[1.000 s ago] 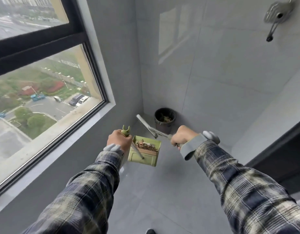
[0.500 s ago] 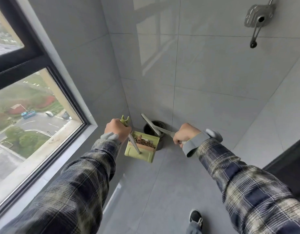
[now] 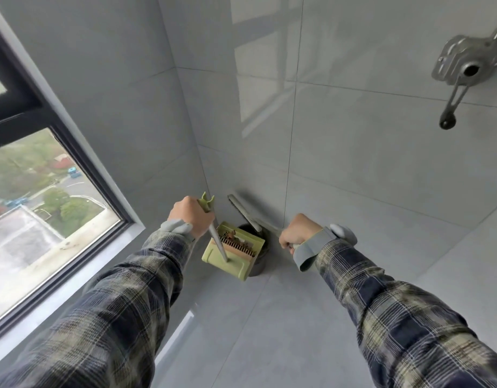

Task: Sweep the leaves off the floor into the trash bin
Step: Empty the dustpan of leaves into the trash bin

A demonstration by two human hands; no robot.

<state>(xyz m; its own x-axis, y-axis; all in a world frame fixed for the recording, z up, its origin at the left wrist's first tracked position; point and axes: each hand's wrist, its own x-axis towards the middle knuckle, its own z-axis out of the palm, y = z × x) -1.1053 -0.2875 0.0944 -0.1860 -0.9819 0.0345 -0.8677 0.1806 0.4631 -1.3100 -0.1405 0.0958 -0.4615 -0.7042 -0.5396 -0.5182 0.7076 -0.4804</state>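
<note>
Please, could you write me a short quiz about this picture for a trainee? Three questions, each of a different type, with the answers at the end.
1. True or false: the right hand holds nothing.
2. Which hand grips the handle of the green dustpan? A. the left hand. B. the right hand. C. neither.
3. Fill in: the dustpan partly hides the dark ___ in the corner.

Key
1. False: it grips the handle of the broom.
2. A.
3. trash bin.
</note>
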